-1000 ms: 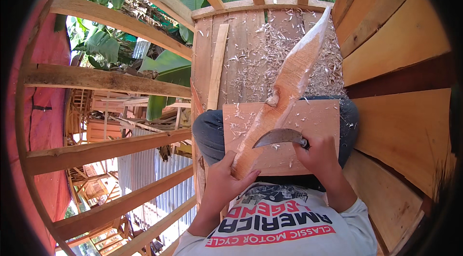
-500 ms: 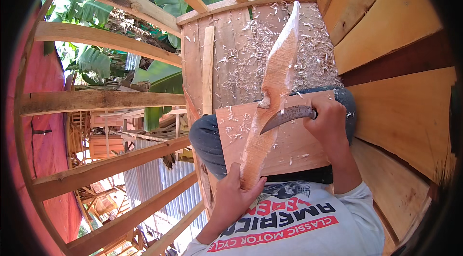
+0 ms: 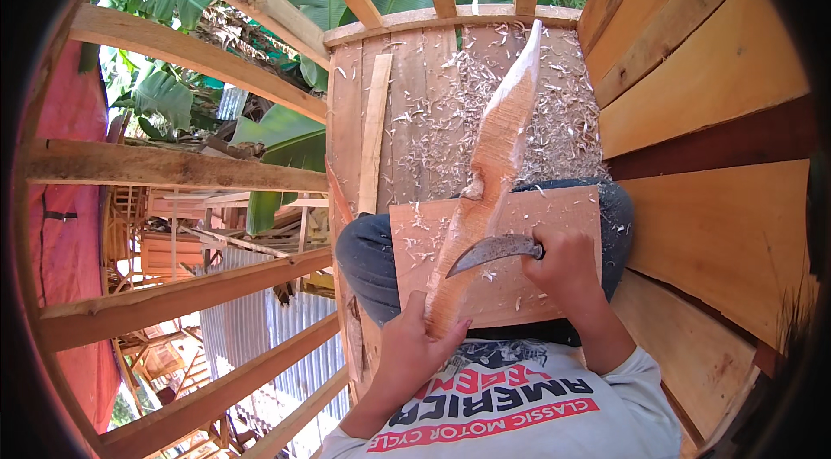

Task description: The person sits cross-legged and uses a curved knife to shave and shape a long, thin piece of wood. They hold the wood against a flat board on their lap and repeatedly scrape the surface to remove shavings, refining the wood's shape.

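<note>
A long, partly carved piece of wood slants from my lap up toward the far end of the floor, with a pale pointed tip and a notch near its middle. Its near end sits in the grip of my left hand. My right hand is closed around the handle of a curved knife. The dark blade lies across the lower part of the carved wood, its tip at the left edge. Beneath both, a flat wooden board rests over my thighs.
Pale shavings litter the plank floor ahead. A loose wooden strip lies on the left. Plank walls rise close on my right. Slatted railing runs along the left, with corrugated metal sheets beyond.
My right hand and the knife have moved nearer to me and slightly left along the wood. The wood's far tip sits lower in the picture, and the view has shifted a little.
</note>
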The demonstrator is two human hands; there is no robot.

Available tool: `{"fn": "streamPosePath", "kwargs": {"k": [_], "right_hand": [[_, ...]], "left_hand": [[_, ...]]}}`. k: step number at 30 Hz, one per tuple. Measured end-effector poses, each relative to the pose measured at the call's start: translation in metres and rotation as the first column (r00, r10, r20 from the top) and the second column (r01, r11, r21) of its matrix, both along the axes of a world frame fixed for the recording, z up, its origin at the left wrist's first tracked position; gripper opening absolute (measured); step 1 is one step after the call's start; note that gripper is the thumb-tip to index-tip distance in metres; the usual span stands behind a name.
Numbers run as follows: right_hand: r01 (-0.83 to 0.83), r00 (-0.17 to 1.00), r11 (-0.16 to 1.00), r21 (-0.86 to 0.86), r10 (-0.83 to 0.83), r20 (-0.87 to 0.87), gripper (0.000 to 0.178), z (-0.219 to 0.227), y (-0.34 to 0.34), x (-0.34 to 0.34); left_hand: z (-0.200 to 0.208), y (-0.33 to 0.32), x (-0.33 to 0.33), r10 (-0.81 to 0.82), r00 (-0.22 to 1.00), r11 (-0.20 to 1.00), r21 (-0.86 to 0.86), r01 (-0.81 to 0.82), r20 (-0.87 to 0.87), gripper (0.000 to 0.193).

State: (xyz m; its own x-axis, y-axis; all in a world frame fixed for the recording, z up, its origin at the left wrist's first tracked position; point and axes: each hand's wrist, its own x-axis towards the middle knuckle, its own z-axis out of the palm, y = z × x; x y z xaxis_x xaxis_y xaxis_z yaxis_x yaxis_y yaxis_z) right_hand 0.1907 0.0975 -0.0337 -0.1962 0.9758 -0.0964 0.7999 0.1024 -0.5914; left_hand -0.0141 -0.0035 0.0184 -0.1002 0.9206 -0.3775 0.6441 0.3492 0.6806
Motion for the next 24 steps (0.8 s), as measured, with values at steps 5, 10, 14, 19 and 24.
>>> {"fn": "streamPosePath", "kwargs": {"k": [5,10,14,19,24], "right_hand": [[0.155,0.988,0.976,0.154,-0.156,-0.008,0.013,-0.004,0.032,0.019],[0.124,0.992,0.98,0.156,-0.127,0.015,0.013,-0.004,0.034,0.017],[-0.006,0.998,0.998,-0.058,0.009,0.065,0.014,0.008,0.016,0.006],[-0.019,0.995,0.999,-0.032,0.022,0.098,0.015,0.0,0.022,0.013],[0.053,0.995,0.995,0.087,-0.059,0.077,0.015,-0.01,0.043,0.027]], "left_hand": [[-0.001,0.001,0.007,-0.072,0.997,0.996,-0.049,0.072,-0.005,0.047],[-0.005,0.001,0.006,-0.05,0.997,0.998,-0.037,0.048,-0.064,0.048],[-0.012,0.004,0.001,-0.035,0.998,0.998,0.045,0.038,-0.055,0.048],[-0.013,0.005,0.0,-0.028,1.0,0.998,0.049,0.028,0.001,0.045],[-0.011,0.001,0.006,-0.055,0.998,0.998,-0.033,0.054,-0.028,0.045]]}}
